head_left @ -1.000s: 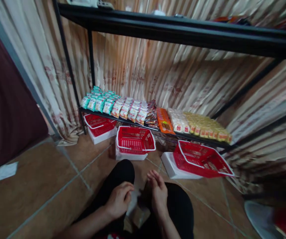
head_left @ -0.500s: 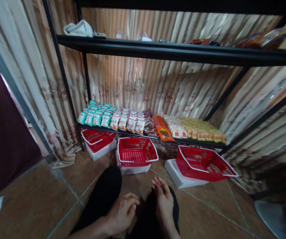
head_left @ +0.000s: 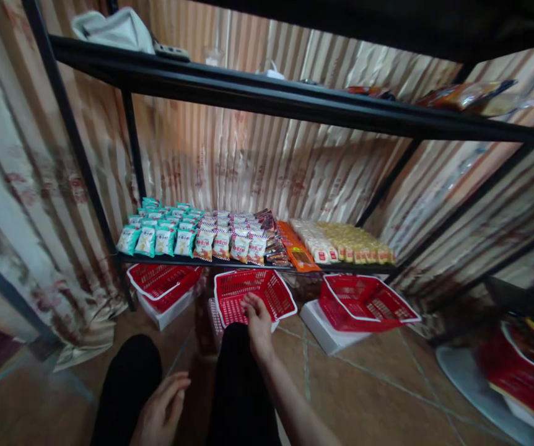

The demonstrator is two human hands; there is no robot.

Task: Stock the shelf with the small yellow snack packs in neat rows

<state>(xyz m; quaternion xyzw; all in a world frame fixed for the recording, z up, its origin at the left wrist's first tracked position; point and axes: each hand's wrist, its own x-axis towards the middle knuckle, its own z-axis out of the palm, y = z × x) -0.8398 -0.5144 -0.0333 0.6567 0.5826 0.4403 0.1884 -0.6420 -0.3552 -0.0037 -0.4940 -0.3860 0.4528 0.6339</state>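
Observation:
My right hand (head_left: 256, 321) reaches forward over my knee and its fingers curl on the near rim of the middle red basket (head_left: 274, 290), which sits tilted on a white box. My left hand (head_left: 161, 410) hangs low beside my left leg, fingers apart, holding nothing. Above the baskets a low black shelf (head_left: 248, 265) carries rows of snack packets (head_left: 211, 235): teal ones at the left, red-and-white ones in the middle, orange and yellow ones to the right.
Two more red baskets stand on white boxes, one at the left (head_left: 162, 282) and one at the right (head_left: 364, 298). A higher black shelf (head_left: 267, 99) holds cloth and packets. Striped curtain hangs behind. More red goods lie at the far right (head_left: 527, 359). The floor is brown tile.
The view has tilted up and shifted left. My right hand left my lap and reached forward to the middle basket's rim. My left hand dropped lower and opened.

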